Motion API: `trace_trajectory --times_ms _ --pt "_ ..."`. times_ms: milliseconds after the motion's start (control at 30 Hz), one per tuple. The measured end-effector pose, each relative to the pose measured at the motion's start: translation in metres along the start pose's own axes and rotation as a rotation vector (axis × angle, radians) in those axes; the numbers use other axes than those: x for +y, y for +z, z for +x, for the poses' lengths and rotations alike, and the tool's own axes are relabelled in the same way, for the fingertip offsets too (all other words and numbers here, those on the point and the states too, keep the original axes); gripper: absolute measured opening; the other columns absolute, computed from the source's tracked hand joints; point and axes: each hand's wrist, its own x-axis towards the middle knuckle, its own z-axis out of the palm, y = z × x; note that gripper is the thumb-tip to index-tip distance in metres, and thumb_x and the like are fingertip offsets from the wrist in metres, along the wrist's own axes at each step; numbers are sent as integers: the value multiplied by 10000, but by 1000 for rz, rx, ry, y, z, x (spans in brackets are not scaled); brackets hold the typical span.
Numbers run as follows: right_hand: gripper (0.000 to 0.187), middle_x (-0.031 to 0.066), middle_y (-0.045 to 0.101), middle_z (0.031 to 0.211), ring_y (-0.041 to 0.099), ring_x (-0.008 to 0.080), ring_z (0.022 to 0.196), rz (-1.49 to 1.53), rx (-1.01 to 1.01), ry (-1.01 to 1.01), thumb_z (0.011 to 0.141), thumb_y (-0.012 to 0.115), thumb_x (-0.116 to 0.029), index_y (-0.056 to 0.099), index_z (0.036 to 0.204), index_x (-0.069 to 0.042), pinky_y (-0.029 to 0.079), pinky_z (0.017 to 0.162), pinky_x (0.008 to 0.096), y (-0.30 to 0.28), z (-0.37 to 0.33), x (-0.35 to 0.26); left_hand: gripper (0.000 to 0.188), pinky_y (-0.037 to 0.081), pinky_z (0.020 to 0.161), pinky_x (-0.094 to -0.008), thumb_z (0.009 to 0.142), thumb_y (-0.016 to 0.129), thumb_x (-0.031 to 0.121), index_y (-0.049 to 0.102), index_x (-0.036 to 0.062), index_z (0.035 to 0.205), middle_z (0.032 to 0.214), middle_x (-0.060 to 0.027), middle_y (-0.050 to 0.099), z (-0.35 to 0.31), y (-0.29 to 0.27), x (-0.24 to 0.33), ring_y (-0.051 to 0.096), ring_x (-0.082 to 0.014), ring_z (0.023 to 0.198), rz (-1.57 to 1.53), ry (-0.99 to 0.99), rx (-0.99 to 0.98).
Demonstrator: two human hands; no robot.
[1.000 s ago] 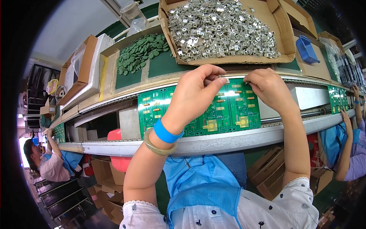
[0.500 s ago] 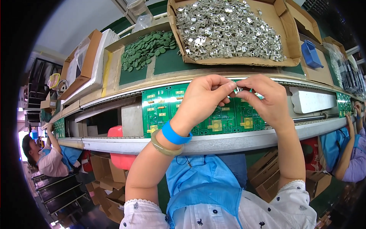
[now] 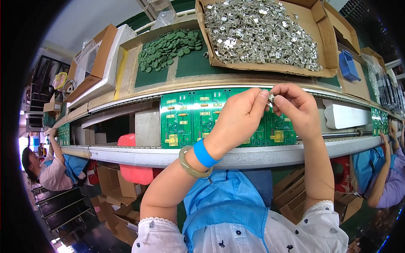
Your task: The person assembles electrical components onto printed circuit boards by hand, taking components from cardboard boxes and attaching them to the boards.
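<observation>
Over a green circuit board panel point(image 3: 179, 122), my two hands meet in a pinch. Silvery small metal clips point(image 3: 271, 98) show between the fingertips; how many there are I cannot make out. My left hand point(image 3: 241, 117) is closed, thumb and forefinger pressed together at the clips' left side. From the right, my right hand point(image 3: 298, 110) is closed too, its thumb and curled fingers on the same metal. The panel carries a few small resistors and gold pads, and my hands hide part of it.
Behind the conveyor rail point(image 3: 236, 159) stands a cardboard box point(image 3: 270, 71) heaped with metal clips. Green disc components point(image 3: 166, 49) lie left of it, and a blue bin point(image 3: 348, 65) is at right. Other people work at the far left point(image 3: 50, 168) and far right point(image 3: 386, 168).
Both hands have shifted slightly right, still together at the fingertips. More silvery metal shows between them. The whole view has tilted a little.
</observation>
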Motion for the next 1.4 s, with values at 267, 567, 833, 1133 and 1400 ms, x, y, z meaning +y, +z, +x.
trace_trajectory --times_ms 267,567,833,1133,1400 --pt "149 66 615 892 588 133 772 -463 100 -307 969 625 -67 619 1095 12 485 668 251 22 -12 -4 374 483 640 -436 1054 493 295 620 -20 897 770 -175 657 -3 2 -4 619 -341 677 -151 -164 -18" --pt "185 79 710 1033 618 82 818 -103 111 -194 982 626 -63 631 1148 17 504 690 214 -4 -3 -16 286 472 673 -218 1063 522 266 658 23 1001 822 22 608 4 -26 -10 556 -59 760 -234 -110 100" --pt "168 117 691 898 666 312 837 -989 -111 -488 793 770 -105 723 933 -26 539 762 394 -19 8 4 229 544 803 -238 976 654 126 671 -14 1157 977 -49 697 1 -59 0 652 -96 878 -272 -112 46" --pt "138 46 634 812 592 239 865 -1301 -235 -583 764 787 -172 732 852 -82 445 768 376 -11 18 0 100 529 699 -371 844 733 112 724 64 931 887 -122 660 -6 -84 -18 654 -293 781 457 207 52" --pt "154 41 638 829 581 238 879 -1294 -278 -496 769 786 -191 735 856 -75 436 778 375 -10 20 -4 116 524 716 -414 804 742 99 711 60 908 883 -89 653 -6 -70 -24 642 -324 821 830 389 -33"
